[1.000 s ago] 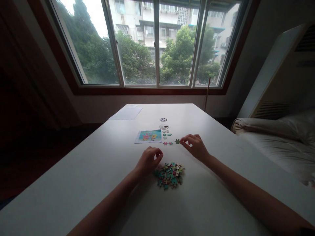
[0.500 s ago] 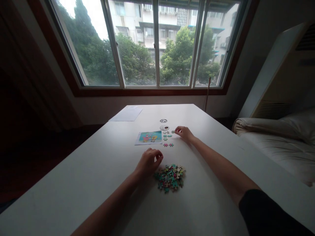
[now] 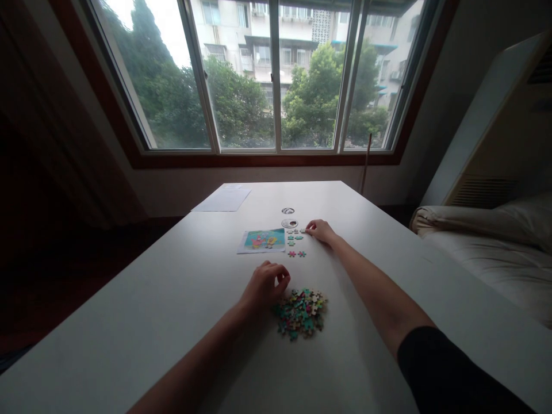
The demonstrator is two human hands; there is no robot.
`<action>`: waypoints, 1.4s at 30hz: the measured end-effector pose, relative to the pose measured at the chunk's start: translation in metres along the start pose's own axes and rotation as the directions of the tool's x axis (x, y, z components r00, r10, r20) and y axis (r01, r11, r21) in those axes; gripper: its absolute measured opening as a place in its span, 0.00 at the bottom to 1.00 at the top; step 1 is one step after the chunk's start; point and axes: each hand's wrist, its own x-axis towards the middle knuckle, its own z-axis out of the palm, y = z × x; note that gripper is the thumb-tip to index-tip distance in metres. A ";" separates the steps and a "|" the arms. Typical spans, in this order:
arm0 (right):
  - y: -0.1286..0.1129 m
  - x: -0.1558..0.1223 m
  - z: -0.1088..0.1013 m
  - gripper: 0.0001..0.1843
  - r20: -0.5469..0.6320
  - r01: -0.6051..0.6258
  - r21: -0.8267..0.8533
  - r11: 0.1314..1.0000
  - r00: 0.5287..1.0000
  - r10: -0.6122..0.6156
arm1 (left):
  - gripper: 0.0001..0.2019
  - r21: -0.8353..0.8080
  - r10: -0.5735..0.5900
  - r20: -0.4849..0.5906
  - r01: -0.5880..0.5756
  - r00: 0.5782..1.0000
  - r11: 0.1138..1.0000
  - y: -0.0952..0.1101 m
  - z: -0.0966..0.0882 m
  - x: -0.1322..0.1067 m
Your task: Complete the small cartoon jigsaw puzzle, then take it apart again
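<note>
Just off the right edge of the flat rectangular picture sheet with a teal background and pink and yellow cartoon figures [image 3: 263, 240], near its far corner, the right hand [image 3: 322, 231] is reaching in with a narrow grip, thumb and finger pinching the edge of a small pale jigsaw piece [image 3: 302, 230]. Whether that piece is lying flat or being held slightly raised, I cannot tell. Seven small teal, pink and pale jigsaw pieces [image 3: 299, 237] are lying close along the picture sheet's right side, the two pink-and-teal ones sitting nearest the person.

On the near side of the picture sheet, the left hand [image 3: 269, 282] is curling loosely, its grip narrow, thumb close to the fingertips; whether anything is being held there, I cannot tell. Nearer to the person than the picture sheet and to its right, a loose heap of multicoloured jigsaw pieces [image 3: 302, 313] is spreading over the smooth white surface [image 3: 150, 299].

Beyond the picture sheet's far right corner, two round black-and-white discs [image 3: 290, 223] are lying one behind the other. Beyond it to the left, a white paper sheet [image 3: 222, 199] is resting.
</note>
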 end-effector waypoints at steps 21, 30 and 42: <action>-0.037 -0.112 -0.025 0.08 -0.022 0.251 0.167 0.953 0.968 -0.251 | 0.09 -0.025 0.128 0.243 -0.126 0.962 0.992 0.013 -0.012 -0.006; -0.051 -0.177 -0.029 0.07 -0.019 0.352 0.270 0.896 0.933 -0.360 | 0.08 -0.074 0.140 0.275 -0.124 0.951 0.990 0.014 -0.016 -0.007; -0.070 -0.195 -0.027 0.08 -0.018 0.451 0.237 0.861 0.888 -0.460 | 0.04 -0.104 0.097 0.209 -0.076 0.973 0.992 0.011 -0.011 -0.006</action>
